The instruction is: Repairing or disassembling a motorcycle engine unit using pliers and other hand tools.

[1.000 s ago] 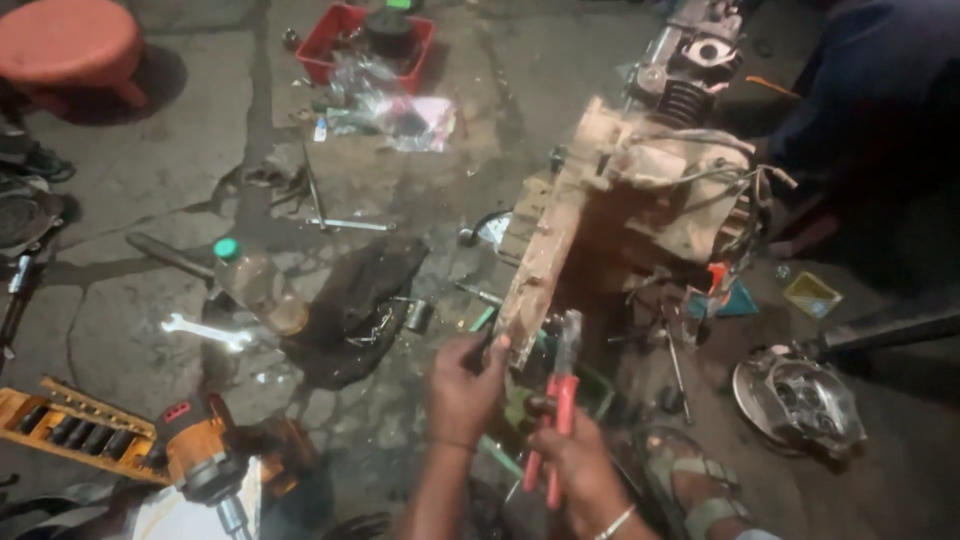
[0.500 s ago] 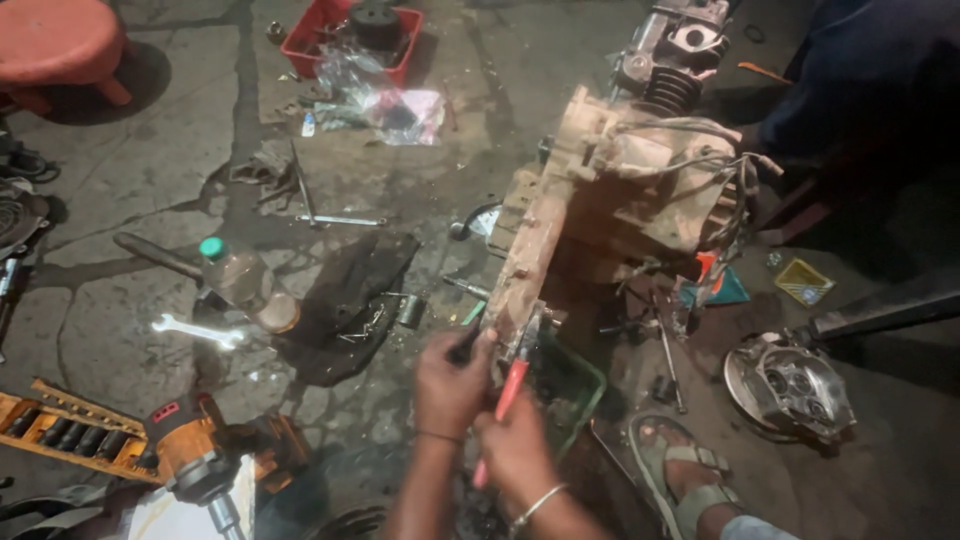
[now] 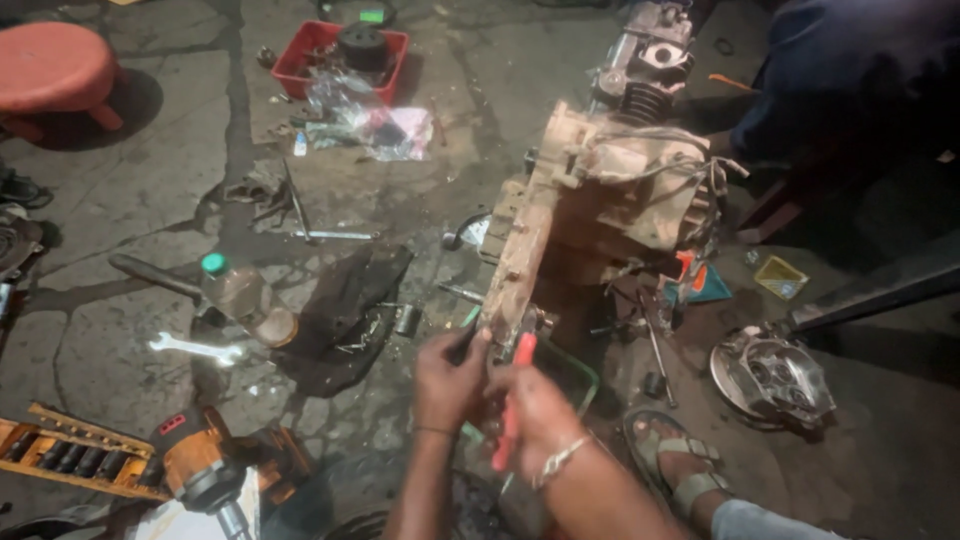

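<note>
A dirty tan engine block stands on the cracked concrete floor, its cover edge facing me. My left hand grips a small dark tool or part at the block's lower near corner. My right hand, a bracelet on its wrist, holds red-handled pliers whose jaws meet the same corner. The two hands touch each other. What the pliers bite on is hidden.
A green tray lies under the block. A black rag, bottle, wrench, orange power tool, socket rail, red bin, red stool and round metal cover surround it. My sandalled foot is at right; another person sits behind.
Both hands have shifted left and closer together at the block's lower corner; the pliers now point up at the block. The view has drifted slightly.
</note>
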